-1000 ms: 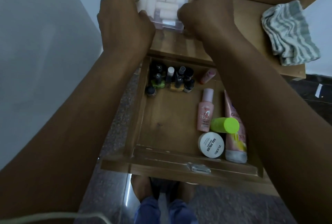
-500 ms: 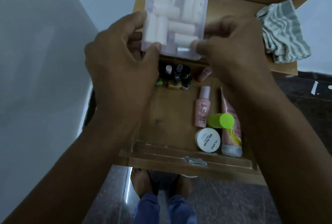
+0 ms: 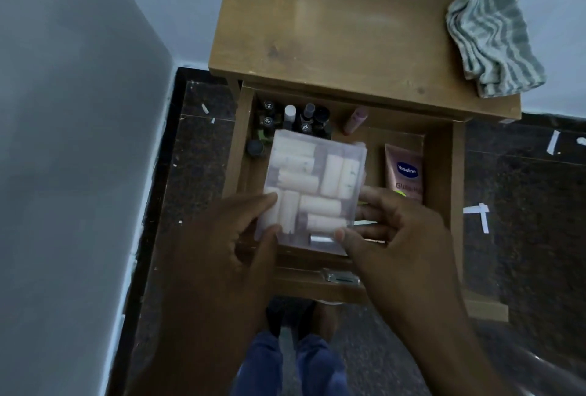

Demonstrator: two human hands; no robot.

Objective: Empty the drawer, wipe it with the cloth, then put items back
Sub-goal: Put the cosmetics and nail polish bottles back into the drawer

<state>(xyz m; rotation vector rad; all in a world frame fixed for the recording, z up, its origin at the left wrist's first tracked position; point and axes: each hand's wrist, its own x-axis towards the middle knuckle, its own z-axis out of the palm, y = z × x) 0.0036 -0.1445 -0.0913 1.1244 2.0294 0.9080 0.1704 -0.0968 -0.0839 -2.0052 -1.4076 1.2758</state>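
Over the open wooden drawer, a clear plastic box of pale cylindrical rolls is held between both hands. Its long axis runs from the drawer front toward the back, leaning slightly right at the far end, with its flat face turned up to the camera. Whether its base touches the drawer floor cannot be told.

At the box's near left corner, the left hand grips it, thumb on top near the front edge and fingers curled along the left side. At the near right corner the right hand holds it likewise, thumb tip pressed on the top face and fingers spread along the right wall. Both forearms reach in from the bottom of the view.

Behind the box, a cluster of small dark nail polish bottles fills the back-left corner, just beyond its far edge. A pink Vaseline tube lies along the right side, with a bare strip of drawer floor between it and the box. A striped grey cloth sits bunched on the table top, at its right edge.
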